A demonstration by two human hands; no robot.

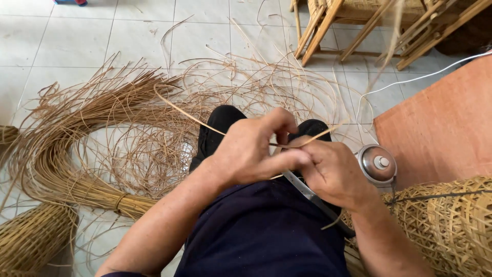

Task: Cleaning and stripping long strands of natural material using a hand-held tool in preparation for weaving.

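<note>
My left hand [251, 149] and my right hand [333, 172] meet over my lap, both pinching one thin rattan strip [189, 117] that runs up-left from my fingers and pokes out to the right past them. My right hand also grips a metal blade [302, 188] that slants down-right under the palm, its handle end hidden by my wrist. Dark trousers [266, 231] and black shoes [220, 123] lie below the hands.
A large curved bundle of rattan strips [77, 154] and loose strands cover the tiled floor at left. Woven baskets sit at lower left [31, 238] and lower right [451, 225]. A round metal can [377, 164], a wooden board [441, 128] and wooden chair frames [369, 25] stand at right.
</note>
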